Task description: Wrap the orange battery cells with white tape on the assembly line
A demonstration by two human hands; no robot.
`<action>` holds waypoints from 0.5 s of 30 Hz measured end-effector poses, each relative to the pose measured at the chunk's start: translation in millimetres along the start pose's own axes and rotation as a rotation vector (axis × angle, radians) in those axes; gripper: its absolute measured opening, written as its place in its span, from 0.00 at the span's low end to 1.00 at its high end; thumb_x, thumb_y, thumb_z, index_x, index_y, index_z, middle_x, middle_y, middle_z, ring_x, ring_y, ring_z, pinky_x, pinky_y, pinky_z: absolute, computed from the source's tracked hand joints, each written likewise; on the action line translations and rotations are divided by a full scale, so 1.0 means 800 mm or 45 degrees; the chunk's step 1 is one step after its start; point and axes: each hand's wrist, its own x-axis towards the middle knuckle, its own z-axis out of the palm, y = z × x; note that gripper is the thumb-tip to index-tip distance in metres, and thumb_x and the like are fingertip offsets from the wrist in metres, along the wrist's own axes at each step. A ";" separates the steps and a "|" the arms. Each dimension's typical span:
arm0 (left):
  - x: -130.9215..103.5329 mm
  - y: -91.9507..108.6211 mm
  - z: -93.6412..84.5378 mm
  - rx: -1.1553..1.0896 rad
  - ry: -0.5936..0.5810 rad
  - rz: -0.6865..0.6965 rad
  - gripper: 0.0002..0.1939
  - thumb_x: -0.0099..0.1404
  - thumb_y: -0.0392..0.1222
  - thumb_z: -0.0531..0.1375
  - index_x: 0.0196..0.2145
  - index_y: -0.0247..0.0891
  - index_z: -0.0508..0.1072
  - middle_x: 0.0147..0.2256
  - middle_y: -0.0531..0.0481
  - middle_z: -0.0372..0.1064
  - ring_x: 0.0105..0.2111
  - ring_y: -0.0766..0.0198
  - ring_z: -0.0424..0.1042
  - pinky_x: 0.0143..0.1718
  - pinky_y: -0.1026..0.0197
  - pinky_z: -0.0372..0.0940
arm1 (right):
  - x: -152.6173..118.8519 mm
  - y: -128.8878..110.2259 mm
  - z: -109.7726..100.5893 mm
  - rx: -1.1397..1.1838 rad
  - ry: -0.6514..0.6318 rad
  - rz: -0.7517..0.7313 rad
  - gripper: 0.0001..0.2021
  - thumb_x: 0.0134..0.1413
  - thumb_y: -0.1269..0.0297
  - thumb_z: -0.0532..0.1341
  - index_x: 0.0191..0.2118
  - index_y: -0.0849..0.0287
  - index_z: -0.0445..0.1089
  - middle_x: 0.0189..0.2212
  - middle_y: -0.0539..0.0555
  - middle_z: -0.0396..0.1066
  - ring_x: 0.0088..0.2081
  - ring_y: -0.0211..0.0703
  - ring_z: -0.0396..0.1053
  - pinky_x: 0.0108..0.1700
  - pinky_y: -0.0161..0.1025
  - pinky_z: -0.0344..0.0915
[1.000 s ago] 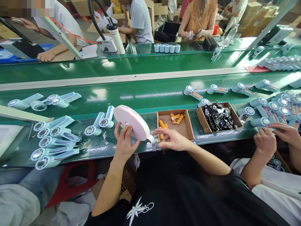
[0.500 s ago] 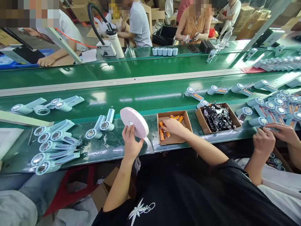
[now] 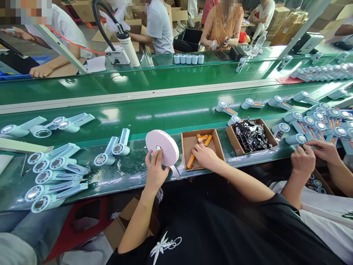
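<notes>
My left hand grips a large white roll of tape upright, fingers at its core. A loose strip of the tape hangs from the roll's lower side near the table edge. In a shallow cardboard box, my right hand is closed, its fingers curled down on an orange cylindrical battery. More orange batteries lie just above those fingers. The fingertips are partly hidden.
Right of the battery box stands a cardboard box of small black circuit boards. Light-blue handled housings lie at left, with more at right. A co-worker's hands work close by on the right. A green conveyor runs behind.
The tape roll and my left hand have shifted slightly right and down. My right hand has moved lower in the box, and the orange batteries around it have shifted.
</notes>
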 end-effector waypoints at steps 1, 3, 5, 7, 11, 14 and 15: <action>-0.001 0.001 0.000 -0.002 -0.005 0.003 0.38 0.62 0.31 0.63 0.68 0.38 0.58 0.58 0.35 0.65 0.67 0.34 0.54 0.65 0.30 0.60 | -0.003 0.007 -0.001 0.069 0.016 -0.011 0.17 0.62 0.76 0.54 0.54 0.64 0.72 0.51 0.68 0.72 0.55 0.60 0.70 0.54 0.49 0.71; -0.002 0.003 -0.002 -0.007 -0.007 0.018 0.37 0.62 0.31 0.62 0.67 0.37 0.58 0.58 0.34 0.65 0.67 0.34 0.54 0.65 0.31 0.60 | -0.007 0.024 -0.005 0.334 0.083 -0.012 0.21 0.58 0.78 0.57 0.57 0.64 0.71 0.50 0.65 0.74 0.55 0.57 0.71 0.59 0.50 0.69; -0.003 0.005 -0.005 -0.009 0.002 0.039 0.37 0.62 0.31 0.62 0.67 0.37 0.59 0.58 0.34 0.66 0.67 0.34 0.54 0.65 0.31 0.60 | -0.012 0.039 -0.010 0.747 0.210 0.025 0.26 0.54 0.77 0.60 0.60 0.62 0.69 0.49 0.60 0.76 0.52 0.51 0.73 0.60 0.48 0.68; -0.003 0.007 -0.008 -0.011 0.012 0.059 0.38 0.62 0.31 0.63 0.68 0.38 0.59 0.58 0.35 0.66 0.67 0.34 0.54 0.65 0.31 0.61 | -0.019 0.049 -0.013 1.231 0.400 0.073 0.26 0.55 0.73 0.63 0.60 0.59 0.69 0.49 0.57 0.76 0.50 0.47 0.74 0.58 0.46 0.71; 0.000 0.014 -0.015 0.015 0.035 0.135 0.39 0.62 0.30 0.63 0.69 0.37 0.58 0.57 0.34 0.67 0.66 0.34 0.55 0.65 0.32 0.60 | -0.032 0.046 -0.019 2.061 0.599 0.069 0.25 0.51 0.59 0.73 0.54 0.54 0.73 0.50 0.55 0.76 0.51 0.47 0.76 0.56 0.47 0.74; 0.002 0.023 -0.020 0.043 0.035 0.200 0.40 0.62 0.29 0.63 0.70 0.38 0.58 0.57 0.35 0.68 0.65 0.35 0.56 0.64 0.34 0.60 | -0.039 0.033 -0.026 2.326 0.340 -0.074 0.24 0.45 0.59 0.78 0.48 0.54 0.72 0.51 0.56 0.77 0.53 0.50 0.77 0.59 0.51 0.72; 0.003 0.026 -0.023 0.055 0.030 0.214 0.40 0.62 0.29 0.63 0.70 0.38 0.59 0.57 0.35 0.68 0.65 0.35 0.57 0.64 0.34 0.60 | -0.041 0.028 -0.029 2.341 0.273 -0.118 0.24 0.45 0.60 0.78 0.47 0.54 0.71 0.51 0.57 0.78 0.53 0.50 0.77 0.60 0.52 0.72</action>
